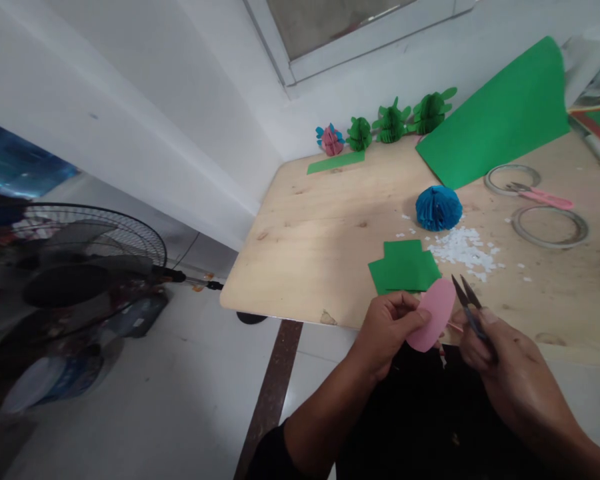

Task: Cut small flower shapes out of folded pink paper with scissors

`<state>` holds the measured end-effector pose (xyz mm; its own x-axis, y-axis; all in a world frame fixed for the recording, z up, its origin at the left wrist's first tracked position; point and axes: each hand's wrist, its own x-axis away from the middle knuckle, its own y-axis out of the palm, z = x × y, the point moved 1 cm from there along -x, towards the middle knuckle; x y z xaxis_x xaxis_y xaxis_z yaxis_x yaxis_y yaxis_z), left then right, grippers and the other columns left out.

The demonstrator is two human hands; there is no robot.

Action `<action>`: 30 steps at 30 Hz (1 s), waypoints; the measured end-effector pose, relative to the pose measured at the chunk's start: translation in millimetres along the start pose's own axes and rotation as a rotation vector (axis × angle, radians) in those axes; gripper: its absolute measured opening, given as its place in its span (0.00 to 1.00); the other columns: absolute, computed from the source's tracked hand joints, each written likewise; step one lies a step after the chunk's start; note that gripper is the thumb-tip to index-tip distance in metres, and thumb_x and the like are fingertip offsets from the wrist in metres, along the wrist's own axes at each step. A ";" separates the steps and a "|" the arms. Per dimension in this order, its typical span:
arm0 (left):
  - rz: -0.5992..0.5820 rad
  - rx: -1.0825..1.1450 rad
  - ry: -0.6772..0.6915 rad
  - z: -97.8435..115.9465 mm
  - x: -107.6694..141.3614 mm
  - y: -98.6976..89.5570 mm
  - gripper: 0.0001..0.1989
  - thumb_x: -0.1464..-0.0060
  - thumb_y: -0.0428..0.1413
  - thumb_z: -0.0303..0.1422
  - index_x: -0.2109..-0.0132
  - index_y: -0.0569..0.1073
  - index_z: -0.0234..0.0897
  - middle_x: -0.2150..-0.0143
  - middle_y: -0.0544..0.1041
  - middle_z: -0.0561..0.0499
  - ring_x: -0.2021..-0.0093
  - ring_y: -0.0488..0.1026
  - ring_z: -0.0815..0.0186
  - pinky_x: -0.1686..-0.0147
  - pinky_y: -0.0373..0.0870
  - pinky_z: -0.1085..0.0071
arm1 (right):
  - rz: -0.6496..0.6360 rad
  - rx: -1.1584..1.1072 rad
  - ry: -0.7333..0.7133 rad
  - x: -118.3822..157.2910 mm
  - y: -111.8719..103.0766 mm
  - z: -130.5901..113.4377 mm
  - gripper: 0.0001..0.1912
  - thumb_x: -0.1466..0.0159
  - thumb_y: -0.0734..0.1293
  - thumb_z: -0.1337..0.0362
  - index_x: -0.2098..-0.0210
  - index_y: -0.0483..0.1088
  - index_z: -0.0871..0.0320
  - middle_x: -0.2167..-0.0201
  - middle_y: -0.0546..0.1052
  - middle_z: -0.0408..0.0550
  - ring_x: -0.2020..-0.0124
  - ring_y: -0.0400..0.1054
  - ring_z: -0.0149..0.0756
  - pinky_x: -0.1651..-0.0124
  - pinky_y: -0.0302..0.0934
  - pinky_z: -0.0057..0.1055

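On the far left, as I look across the room, a dark round floor fan with a wire grille [95,220] stands near a pale wooden surface [300,247]. A row of folded-paper figures in pink, blue and green [391,125] lines that surface's back edge.

Nearer the front, the person's left hand [391,327] comes in from below, its grip closed, thumb on top, on the left side of a flat pink paper oval [434,320]. The oval is held up at the surface's front edge, just in front of a green cross-shaped paper piece [405,260]. Its long axis slants from lower left to upper right, so the rounded upper end leans away from the person and towards the scissors.

Behind it sit a round blue pleated-paper ball [438,208] and loose white paper scraps [463,247].

Just right of the oval are dark metal scissors [473,320], blades parted, tips pointing forward and slightly left, beside the oval's upper right edge; I cannot tell whether they touch it. The right hand [505,343] has its grip closed around their handles. The left hand is nearer the oval, the right just across from it.
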<state>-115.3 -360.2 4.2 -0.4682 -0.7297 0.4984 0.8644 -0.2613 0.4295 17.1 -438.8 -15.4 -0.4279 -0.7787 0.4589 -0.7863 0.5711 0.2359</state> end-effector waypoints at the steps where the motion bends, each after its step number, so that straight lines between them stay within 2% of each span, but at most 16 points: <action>1: -0.021 -0.023 -0.008 1.8 0.1 -1.2 0.21 0.66 0.72 0.43 0.74 0.71 0.36 0.77 0.75 0.51 0.79 0.72 0.66 0.76 0.66 0.71 | -0.010 -0.002 -0.015 -1.5 -0.6 -1.7 0.27 0.42 0.71 0.41 0.82 0.62 0.55 0.84 0.56 0.38 0.80 0.48 0.29 0.78 0.50 0.28; 7: -0.165 -0.196 -0.036 10.6 -4.2 -9.4 0.24 0.67 0.72 0.49 0.74 0.72 0.36 0.77 0.75 0.51 0.79 0.72 0.68 0.75 0.63 0.73 | -0.073 0.049 -0.094 -15.9 -3.9 -12.4 0.27 0.44 0.73 0.44 0.84 0.61 0.55 0.83 0.55 0.37 0.79 0.47 0.29 0.78 0.48 0.28; 11: -0.249 -0.309 0.018 19.8 -8.1 -12.6 0.23 0.65 0.71 0.50 0.76 0.73 0.36 0.78 0.70 0.54 0.78 0.64 0.74 0.76 0.55 0.75 | -0.125 0.140 -0.023 -23.9 -7.2 -13.9 0.18 0.49 0.78 0.49 0.74 0.73 0.55 0.80 0.63 0.39 0.78 0.52 0.30 0.77 0.51 0.29; 13: -0.263 -0.340 0.035 25.1 -9.5 -13.4 0.23 0.64 0.70 0.49 0.76 0.73 0.36 0.78 0.70 0.54 0.78 0.63 0.74 0.76 0.55 0.75 | -0.123 0.162 0.004 -25.7 -9.5 -12.7 0.17 0.49 0.78 0.49 0.73 0.74 0.55 0.79 0.64 0.38 0.78 0.53 0.30 0.77 0.52 0.28; 18: -0.161 -0.329 0.062 33.1 -16.4 -15.8 0.20 0.62 0.70 0.46 0.75 0.74 0.35 0.77 0.73 0.51 0.77 0.71 0.69 0.72 0.63 0.73 | -0.113 0.231 -0.003 -24.9 -11.0 -7.7 0.18 0.47 0.76 0.49 0.76 0.72 0.55 0.82 0.61 0.37 0.79 0.51 0.29 0.79 0.49 0.27; 22: -0.064 -0.236 0.112 31.5 -24.5 -17.0 0.19 0.64 0.71 0.43 0.74 0.75 0.34 0.77 0.73 0.53 0.77 0.72 0.69 0.72 0.67 0.71 | -0.075 0.183 -0.014 -21.7 -6.9 -3.9 0.18 0.47 0.76 0.51 0.79 0.69 0.54 0.82 0.62 0.38 0.79 0.53 0.30 0.78 0.52 0.28; 27: 0.021 0.068 0.104 14.4 -20.6 -11.7 0.18 0.63 0.72 0.39 0.68 0.77 0.33 0.73 0.77 0.52 0.76 0.74 0.69 0.70 0.70 0.71 | 0.018 0.038 0.028 -17.5 0.9 -3.1 0.13 0.51 0.79 0.54 0.73 0.76 0.54 0.77 0.69 0.41 0.76 0.59 0.31 0.71 0.62 0.30; 30: 0.040 0.156 0.083 -1.8 -11.0 -1.1 0.17 0.61 0.71 0.37 0.66 0.78 0.32 0.73 0.78 0.50 0.74 0.74 0.69 0.68 0.69 0.72 | 0.081 -0.020 0.009 -16.5 5.1 -2.3 0.14 0.52 0.80 0.55 0.75 0.75 0.54 0.78 0.67 0.39 0.77 0.56 0.29 0.74 0.59 0.27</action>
<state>-110.7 -353.0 -3.1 -0.4113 -0.7891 0.4562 0.8403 -0.1344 0.5251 21.2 -422.4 -19.8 -0.4853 -0.7275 0.4851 -0.7402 0.6371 0.2149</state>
